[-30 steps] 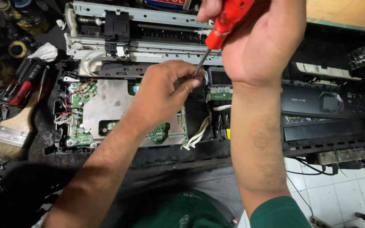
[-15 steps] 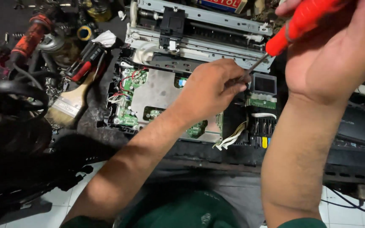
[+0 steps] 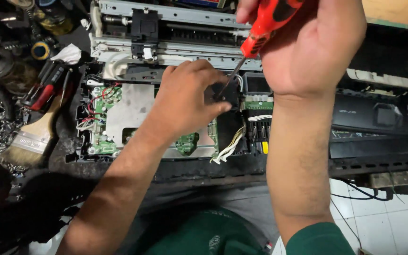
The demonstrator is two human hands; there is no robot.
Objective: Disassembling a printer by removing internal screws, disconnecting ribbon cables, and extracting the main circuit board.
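An opened printer [image 3: 133,113] lies in front of me with its green circuit board [image 3: 187,144] and metal shield plate exposed. My right hand [image 3: 317,42] grips a red-handled screwdriver [image 3: 260,33], whose shaft slants down-left to a spot beside my left fingertips. My left hand [image 3: 187,101] rests on the printer's inner frame, fingers curled close around the screwdriver tip; whether it pinches anything is hidden. A bundle of white and yellow wires [image 3: 230,146] hangs just below the left hand.
A paintbrush [image 3: 31,139] and red-and-black hand tools [image 3: 48,87] lie at the left among clutter. The black printer cover with its control panel [image 3: 383,118] sits at the right. White floor tiles [image 3: 383,222] show bottom right. The printer carriage rail [image 3: 175,23] runs along the top.
The view swung right and back left between frames. Both hands stay at the same spot on the printer, screwdriver tip still by the left fingers.
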